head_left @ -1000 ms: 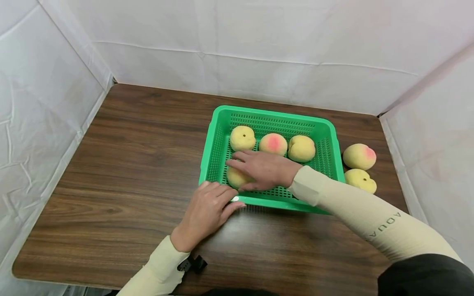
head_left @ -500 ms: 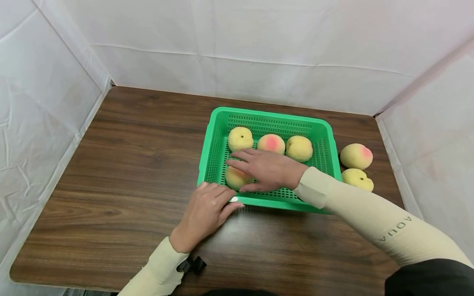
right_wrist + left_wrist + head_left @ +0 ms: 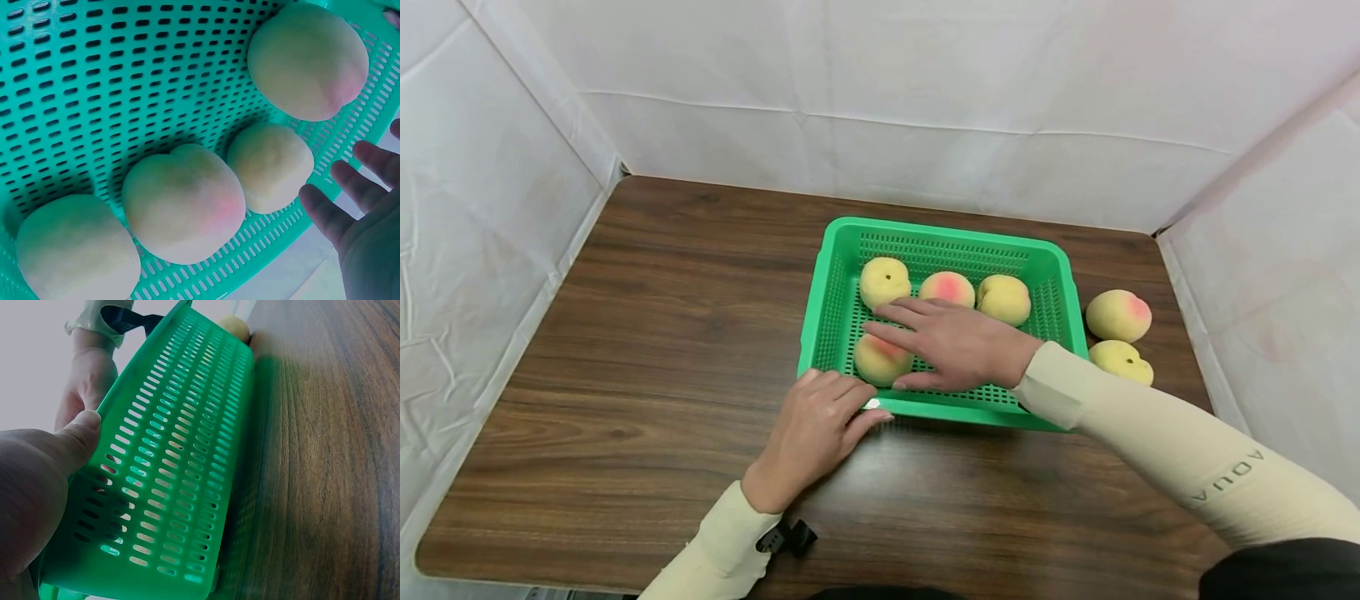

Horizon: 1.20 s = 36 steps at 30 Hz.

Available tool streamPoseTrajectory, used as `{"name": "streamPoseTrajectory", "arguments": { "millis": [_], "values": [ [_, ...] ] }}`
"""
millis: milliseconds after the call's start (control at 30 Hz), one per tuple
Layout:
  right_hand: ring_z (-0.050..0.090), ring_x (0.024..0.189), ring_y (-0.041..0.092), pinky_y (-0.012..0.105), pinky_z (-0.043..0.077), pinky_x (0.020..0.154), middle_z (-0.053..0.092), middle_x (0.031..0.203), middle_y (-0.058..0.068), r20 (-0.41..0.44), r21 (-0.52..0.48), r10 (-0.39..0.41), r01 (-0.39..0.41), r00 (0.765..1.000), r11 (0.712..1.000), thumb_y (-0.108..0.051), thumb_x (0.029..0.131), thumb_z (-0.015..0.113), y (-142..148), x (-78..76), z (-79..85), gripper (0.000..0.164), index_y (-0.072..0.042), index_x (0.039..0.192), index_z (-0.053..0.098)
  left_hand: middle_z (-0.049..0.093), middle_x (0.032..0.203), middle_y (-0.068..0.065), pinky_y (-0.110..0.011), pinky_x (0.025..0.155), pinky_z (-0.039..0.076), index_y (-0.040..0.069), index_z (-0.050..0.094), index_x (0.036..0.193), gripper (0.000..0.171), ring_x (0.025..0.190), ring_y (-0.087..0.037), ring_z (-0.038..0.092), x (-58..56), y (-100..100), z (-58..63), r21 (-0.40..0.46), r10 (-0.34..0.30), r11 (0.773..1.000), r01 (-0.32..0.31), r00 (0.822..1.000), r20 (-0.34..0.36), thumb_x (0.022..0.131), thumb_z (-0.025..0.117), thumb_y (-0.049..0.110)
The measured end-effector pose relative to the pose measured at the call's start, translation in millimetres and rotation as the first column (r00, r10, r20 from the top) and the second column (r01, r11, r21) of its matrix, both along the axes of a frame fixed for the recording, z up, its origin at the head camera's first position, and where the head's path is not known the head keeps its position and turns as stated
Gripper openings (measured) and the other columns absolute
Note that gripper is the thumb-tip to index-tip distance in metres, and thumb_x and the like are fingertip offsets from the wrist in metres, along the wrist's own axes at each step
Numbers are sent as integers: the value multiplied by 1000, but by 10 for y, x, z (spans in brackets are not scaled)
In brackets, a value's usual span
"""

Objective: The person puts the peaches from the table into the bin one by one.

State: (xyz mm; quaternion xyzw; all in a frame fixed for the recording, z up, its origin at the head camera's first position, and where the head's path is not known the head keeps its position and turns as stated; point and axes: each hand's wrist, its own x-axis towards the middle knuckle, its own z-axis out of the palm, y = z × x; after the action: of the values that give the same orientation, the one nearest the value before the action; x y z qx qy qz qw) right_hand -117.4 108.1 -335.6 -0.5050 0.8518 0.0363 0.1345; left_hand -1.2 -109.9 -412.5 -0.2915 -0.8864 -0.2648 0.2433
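Observation:
My left hand (image 3: 820, 421) grips the near left rim of a green plastic basket (image 3: 955, 412), its thumb (image 3: 84, 428) against the outer perforated wall in the left wrist view. My right hand (image 3: 958, 346) is over the basket with its fingers spread and holds nothing. Just left of it, a peach (image 3: 880, 361) with a red blush lies at the basket's near left. Along the back sit a yellow peach (image 3: 885, 282), a pink-topped peach (image 3: 947, 287) and another yellow peach (image 3: 1003, 300). In the right wrist view, extended fingers (image 3: 328, 215) stand apart from the peaches.
Outside the basket's right side, a blushed peach (image 3: 1118, 315) and a yellow peach (image 3: 1122, 361) lie on the brown wooden table (image 3: 662, 350). White sheeting (image 3: 865, 92) encloses the back and both sides.
My right hand has drawn back to the right from the near left peach, which now shows more fully. My left hand keeps its grip on the rim.

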Motion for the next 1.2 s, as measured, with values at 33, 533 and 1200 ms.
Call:
{"name": "streamPoseTrajectory", "arguments": {
  "millis": [33, 533, 1200],
  "values": [
    [36, 157, 28, 49, 36, 125, 38, 168, 7, 3, -1, -6, 6, 1000, 1000, -61, 100, 60, 15, 3, 6, 79, -23, 164, 33, 71, 82, 4, -31, 70, 45, 14, 73, 92, 29, 78, -14, 67, 0, 0, 0, 0, 0, 1000, 0, 1000, 3, 90, 76, 44],
    [32, 158, 31, 55, 33, 125, 34, 170, 7, -33, -20, -52, 52, 998, 998, -62, 100, 57, 310, 15, 97, 79, -22, 164, 33, 71, 81, 4, -31, 69, 45, 14, 73, 90, 30, 78, -15, 69, 1, -1, -8, 5, -1, 1000, 1, 1000, -7, 90, 76, 43],
    [30, 159, 36, 59, 33, 124, 31, 172, 9, -30, -41, -226, 224, 974, 974, -56, 101, 60, 943, 12, 248, 82, -17, 166, 28, 69, 78, 4, -31, 67, 44, 14, 70, 87, 28, 75, -14, 68, -7, 12, -10, 24, -8, 1000, 8, 1000, -12, 88, 79, 41]
  ]
}}
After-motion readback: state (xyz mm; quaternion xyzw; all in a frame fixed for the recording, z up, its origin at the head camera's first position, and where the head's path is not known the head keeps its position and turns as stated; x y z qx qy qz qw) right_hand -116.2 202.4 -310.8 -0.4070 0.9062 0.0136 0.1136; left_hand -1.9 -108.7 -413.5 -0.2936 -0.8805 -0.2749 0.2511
